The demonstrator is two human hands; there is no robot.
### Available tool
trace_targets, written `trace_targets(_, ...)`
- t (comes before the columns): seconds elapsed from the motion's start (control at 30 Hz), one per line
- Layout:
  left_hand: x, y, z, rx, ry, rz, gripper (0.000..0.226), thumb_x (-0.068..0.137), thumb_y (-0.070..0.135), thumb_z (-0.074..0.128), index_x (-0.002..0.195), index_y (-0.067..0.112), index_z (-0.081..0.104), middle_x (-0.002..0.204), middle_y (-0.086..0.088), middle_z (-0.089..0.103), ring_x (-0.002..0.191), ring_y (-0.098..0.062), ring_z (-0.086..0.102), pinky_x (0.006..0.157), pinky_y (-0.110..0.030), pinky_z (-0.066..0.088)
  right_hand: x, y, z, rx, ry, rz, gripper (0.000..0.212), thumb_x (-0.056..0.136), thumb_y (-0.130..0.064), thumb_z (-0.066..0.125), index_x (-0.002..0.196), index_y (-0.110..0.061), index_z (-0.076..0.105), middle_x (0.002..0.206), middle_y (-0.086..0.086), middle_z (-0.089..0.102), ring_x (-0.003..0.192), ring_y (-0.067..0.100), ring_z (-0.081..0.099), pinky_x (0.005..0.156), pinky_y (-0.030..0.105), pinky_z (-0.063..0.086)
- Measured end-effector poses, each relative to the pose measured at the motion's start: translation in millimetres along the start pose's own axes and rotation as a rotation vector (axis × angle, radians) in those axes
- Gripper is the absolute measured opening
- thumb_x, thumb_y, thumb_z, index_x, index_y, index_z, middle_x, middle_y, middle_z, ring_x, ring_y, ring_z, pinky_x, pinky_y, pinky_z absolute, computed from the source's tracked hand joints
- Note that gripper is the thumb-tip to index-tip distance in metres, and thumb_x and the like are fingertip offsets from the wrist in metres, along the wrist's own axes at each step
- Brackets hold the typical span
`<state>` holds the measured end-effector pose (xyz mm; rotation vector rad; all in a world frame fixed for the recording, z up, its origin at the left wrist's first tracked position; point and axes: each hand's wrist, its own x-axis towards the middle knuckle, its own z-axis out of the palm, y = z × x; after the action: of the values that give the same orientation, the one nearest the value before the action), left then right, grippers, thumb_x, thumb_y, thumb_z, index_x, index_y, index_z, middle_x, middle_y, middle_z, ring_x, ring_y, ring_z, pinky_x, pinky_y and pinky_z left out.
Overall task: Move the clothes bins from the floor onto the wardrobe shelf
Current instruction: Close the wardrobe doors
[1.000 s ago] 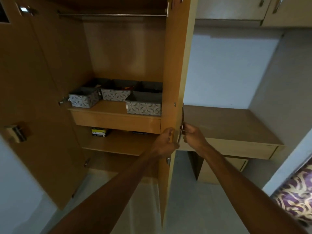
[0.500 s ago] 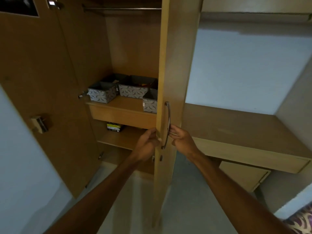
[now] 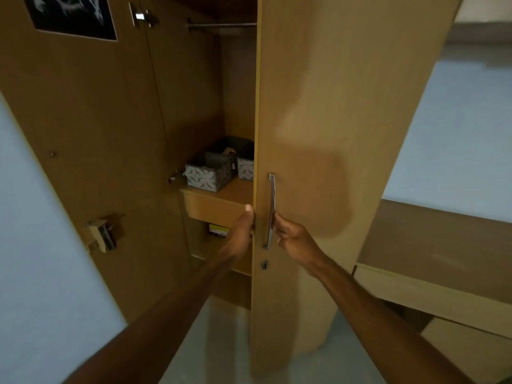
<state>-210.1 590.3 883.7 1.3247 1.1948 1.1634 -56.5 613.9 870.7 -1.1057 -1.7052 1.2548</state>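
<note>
The clothes bins (image 3: 207,177) stand close together on the wardrobe shelf (image 3: 221,196), and I see none on the floor (image 3: 221,345). The right hand (image 3: 293,239) has its fingers hooked behind the metal handle (image 3: 271,212) of the right door (image 3: 318,120). The left hand (image 3: 241,234) grips the free edge of this door, with the thumb on the front and the other fingers round the back, where I cannot see them.

The danger, I think, is for these hidden fingers. If the door swings shut while they are wrapped on the edge, they can be pinched against the shelf front or the left door (image 3: 83,134). The bin nearest the door (image 3: 246,168) may also be struck if it stands over the shelf edge. I cannot tell this, because the door covers most of it. The door and both arms hide much of the floor, so a bin could lie there unseen. A small yellow box (image 3: 219,230) under the shelf is too dim to read.
</note>
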Motion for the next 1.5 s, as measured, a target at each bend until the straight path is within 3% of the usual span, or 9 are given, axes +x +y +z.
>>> trace_targets(0.2, 78.3, 6.2, -41.1, 0.041, -0.036, -0.064, 0.068, 0.097, 0.059, 0.007, 0.138, 0.024, 0.048, 0.137, 0.005, 0.051, 0.13, -0.014, 0.044, 0.096, -0.033, 0.033, 78.5, -8.7, 16.7, 0.049, 0.054, -0.01, 0.06, 0.093, 0.013, 0.038, 0.13, -0.034, 0.042, 0.116, -0.022, 0.057, 0.1, -0.012, 0.056, 0.078, 0.005, 0.044)
trace_targets(0.3, 111.4, 10.7, -50.4, 0.004, -0.057, -0.067, 0.064, 0.099, 0.054, 0.004, 0.139, 0.024, 0.045, 0.125, 0.01, 0.047, 0.117, -0.006, 0.043, 0.096, -0.033, 0.03, 113.6, -6.5, 16.6, 0.041, 0.074, 0.002, 0.061, 0.093, 0.011, 0.038, 0.119, -0.044, 0.045, 0.113, -0.026, 0.057, 0.098, -0.014, 0.056, 0.077, 0.006, 0.045)
trace_targets(0.5, 182.0, 5.1, -63.7, 0.001, -0.054, -0.06, 0.066, 0.098, 0.056, 0.003, 0.138, 0.026, 0.046, 0.14, 0.001, 0.048, 0.124, -0.012, 0.043, 0.098, -0.034, 0.029, 176.4, 4.0, 3.9, 0.053, 0.082, 0.0, 0.057, 0.094, 0.009, 0.04, 0.127, -0.038, 0.045, 0.116, -0.019, 0.061, 0.1, -0.012, 0.06, 0.078, 0.012, 0.048)
trace_targets(0.67, 226.5, 6.1, -65.5, -0.017, -0.08, -0.027, 0.049, 0.099, 0.055, 0.007, 0.106, 0.045, 0.054, 0.116, 0.014, 0.055, 0.105, -0.001, 0.052, 0.097, -0.036, 0.035, 223.4, 21.2, -9.1, 0.057, 0.145, -0.008, 0.059, 0.093, 0.008, 0.044, 0.128, -0.039, 0.048, 0.117, -0.016, 0.063, 0.104, -0.006, 0.061, 0.09, 0.023, 0.049)
trace_targets(0.83, 264.3, 5.7, -68.6, -0.035, -0.108, -0.061, 0.062, 0.1, 0.055, 0.009, 0.145, 0.024, 0.039, 0.138, 0.001, 0.045, 0.133, -0.018, 0.04, 0.103, -0.039, 0.031, 255.9, 31.2, -20.4, 0.036, 0.132, -0.022, 0.064, 0.089, 0.013, 0.043, 0.142, -0.022, 0.043, 0.134, -0.007, 0.058, 0.119, 0.003, 0.056, 0.101, 0.028, 0.046)
trace_targets(1.0, 282.5, 2.9, -65.0, -0.028, -0.129, -0.021, 0.06, 0.101, 0.051, 0.009, 0.14, 0.023, 0.044, 0.121, 0.009, 0.05, 0.096, 0.006, 0.051, 0.075, -0.016, 0.041, 272.9, 36.0, -28.8, 0.06, 0.143, -0.02, 0.056, 0.093, 0.009, 0.042, 0.139, -0.022, 0.045, 0.12, -0.014, 0.064, 0.112, 0.001, 0.06, 0.09, 0.021, 0.048)
trace_targets(1.17, 294.4, -7.7, -74.8, -0.041, -0.127, -0.017, 0.062, 0.099, 0.056, 0.009, 0.14, 0.026, 0.045, 0.126, 0.007, 0.049, 0.119, -0.012, 0.048, 0.097, -0.033, 0.033, 278.9, 38.0, -31.4, 0.051, 0.124, -0.017, 0.07, 0.086, 0.021, 0.038, 0.13, -0.033, 0.042, 0.111, -0.018, 0.063, 0.096, -0.008, 0.064, 0.076, 0.014, 0.05)
trace_targets(1.33, 296.5, -31.4, -81.5, -0.012, 0.031, 0.062, 0.025, 0.101, 0.035, 0.045, 0.104, 0.022, 0.067, 0.098, 0.012, 0.067, 0.096, -0.007, 0.063, 0.078, -0.019, 0.047, 275.7, 48.8, -26.2, -0.019, 0.208, -0.077, 0.074, 0.085, 0.013, 0.048, 0.112, -0.055, 0.057, 0.112, -0.017, 0.068, 0.108, 0.004, 0.063, 0.09, 0.026, 0.05)
trace_targets(1.5, 286.4, -73.0, -115.3, -0.008, 0.233, 0.04, 0.018, 0.092, 0.011, 0.061, 0.109, 0.012, 0.065, 0.106, 0.003, 0.064, 0.103, -0.015, 0.058, 0.083, -0.019, 0.045, 264.2, 55.1, -7.8, -0.075, 0.365, -0.059, 0.043, 0.088, -0.001, 0.058, 0.126, -0.021, 0.061, 0.114, -0.003, 0.069, 0.103, 0.01, 0.064, 0.095, 0.028, 0.05)
